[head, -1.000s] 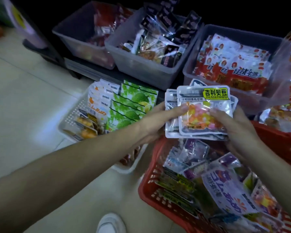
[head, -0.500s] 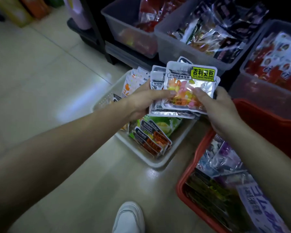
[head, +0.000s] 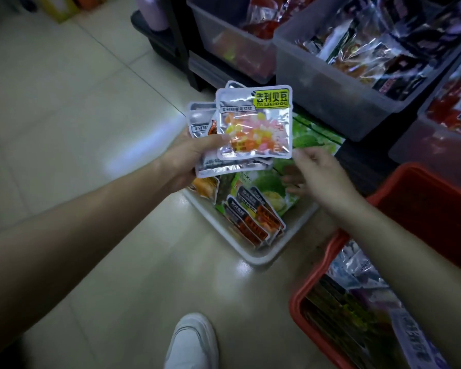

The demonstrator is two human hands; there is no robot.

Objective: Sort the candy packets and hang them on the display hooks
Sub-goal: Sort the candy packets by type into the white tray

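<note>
My left hand grips a stack of silvery foil jelly-bean packets above the white plastic tray; my right hand hovers beside them, empty and loose-fingered. Sorting looks underway; hanging remains, hooks unseen.

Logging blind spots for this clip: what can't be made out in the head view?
All head view.
- Display hooks: outside the frame.
- Stack of packets in the left hand: front packet covers the rest; count unclear.
- Red basket: cut by right and bottom edges, right forearm over its contents.
- Right hand: fingertips curled under; contact with green packets unclear.
</note>
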